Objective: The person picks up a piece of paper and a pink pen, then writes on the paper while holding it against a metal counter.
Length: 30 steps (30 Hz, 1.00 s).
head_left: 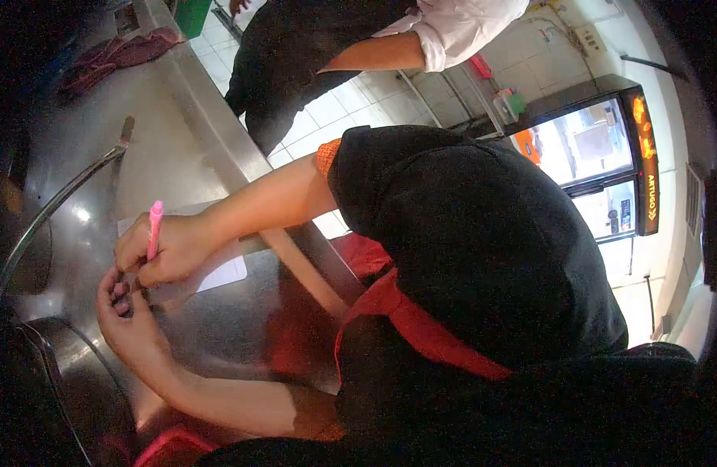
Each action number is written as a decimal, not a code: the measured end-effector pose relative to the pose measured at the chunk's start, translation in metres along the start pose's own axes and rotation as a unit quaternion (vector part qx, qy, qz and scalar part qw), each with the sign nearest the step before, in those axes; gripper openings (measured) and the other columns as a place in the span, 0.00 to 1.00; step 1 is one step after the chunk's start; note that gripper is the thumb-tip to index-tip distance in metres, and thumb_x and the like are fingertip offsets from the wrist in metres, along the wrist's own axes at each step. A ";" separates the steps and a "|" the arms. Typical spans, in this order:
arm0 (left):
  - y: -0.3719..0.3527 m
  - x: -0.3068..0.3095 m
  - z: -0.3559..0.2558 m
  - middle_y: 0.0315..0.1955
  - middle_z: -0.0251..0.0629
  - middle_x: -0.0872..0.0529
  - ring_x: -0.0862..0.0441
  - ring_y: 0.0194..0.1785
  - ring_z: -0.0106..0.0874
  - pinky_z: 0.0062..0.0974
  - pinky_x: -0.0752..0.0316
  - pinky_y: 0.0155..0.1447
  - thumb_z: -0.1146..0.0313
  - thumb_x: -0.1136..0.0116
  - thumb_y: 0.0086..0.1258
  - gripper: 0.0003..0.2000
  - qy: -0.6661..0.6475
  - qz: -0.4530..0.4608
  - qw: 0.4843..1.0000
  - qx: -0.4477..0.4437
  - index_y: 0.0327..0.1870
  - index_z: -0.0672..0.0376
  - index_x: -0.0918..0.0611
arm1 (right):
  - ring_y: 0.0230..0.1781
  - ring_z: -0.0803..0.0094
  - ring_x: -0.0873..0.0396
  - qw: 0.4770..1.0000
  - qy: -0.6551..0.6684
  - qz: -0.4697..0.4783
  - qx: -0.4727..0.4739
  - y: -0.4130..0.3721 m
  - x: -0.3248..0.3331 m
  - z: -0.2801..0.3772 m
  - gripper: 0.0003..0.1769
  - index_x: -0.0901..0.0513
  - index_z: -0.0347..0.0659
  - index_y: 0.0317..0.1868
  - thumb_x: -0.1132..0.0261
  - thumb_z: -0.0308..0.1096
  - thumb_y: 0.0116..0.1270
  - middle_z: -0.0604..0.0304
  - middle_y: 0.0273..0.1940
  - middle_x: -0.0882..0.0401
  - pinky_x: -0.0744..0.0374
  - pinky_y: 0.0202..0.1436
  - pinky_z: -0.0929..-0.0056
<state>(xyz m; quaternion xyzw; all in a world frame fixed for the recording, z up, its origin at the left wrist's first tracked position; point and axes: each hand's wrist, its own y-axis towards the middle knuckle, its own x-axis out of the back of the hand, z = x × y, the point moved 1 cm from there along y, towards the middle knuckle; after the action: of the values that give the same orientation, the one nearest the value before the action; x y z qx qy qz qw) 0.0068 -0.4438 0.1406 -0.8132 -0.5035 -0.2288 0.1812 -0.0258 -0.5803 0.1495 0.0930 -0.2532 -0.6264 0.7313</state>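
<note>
My right hand (172,249) grips a pink pen (154,222), its capped-looking end pointing up. Beneath this hand lies a white sheet (224,275) with a rounded corner, partly covered by the hand and forearm. My left hand (134,323) is curled close against the right one, fingertips bent inward near the lower end of the pen. Something dark shows between the left fingers; what it is, I cannot tell. Both hands are over the metal counter (218,319).
A curved metal bar (63,198) rises beyond my hands. A dark reddish cloth (121,58) lies on the counter's far end. Across the tiled floor (327,105) stands another person (296,62) in dark clothing with white sleeves. A lit glass-door fridge (580,148) is behind.
</note>
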 end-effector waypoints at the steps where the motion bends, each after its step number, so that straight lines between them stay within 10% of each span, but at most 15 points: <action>1: -0.002 0.001 -0.003 0.35 0.38 0.24 0.28 0.36 0.27 0.22 0.32 0.40 0.77 0.49 0.53 0.15 0.001 -0.001 1.000 0.000 0.44 0.60 0.29 | 0.18 0.62 0.35 1.000 -0.005 0.002 -0.011 0.000 0.001 0.003 0.08 0.36 0.33 0.14 0.45 0.26 0.39 0.53 0.15 0.38 0.38 0.22 0.69; 30: 0.003 -0.002 0.011 0.35 0.37 0.23 0.29 0.31 0.23 0.19 0.33 0.37 0.67 0.45 0.54 0.15 0.019 -0.006 1.000 -0.021 0.43 0.57 0.27 | 0.16 0.62 0.37 0.997 -0.064 -0.037 -0.009 0.001 0.005 -0.002 0.09 0.39 0.33 0.13 0.47 0.27 0.40 0.53 0.14 0.40 0.40 0.20 0.68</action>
<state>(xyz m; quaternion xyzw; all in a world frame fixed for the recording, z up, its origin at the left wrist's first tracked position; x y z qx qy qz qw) 0.0105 -0.4410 0.1303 -0.8095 -0.4996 -0.2555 0.1726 -0.0234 -0.5855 0.1492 0.0554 -0.2898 -0.6599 0.6909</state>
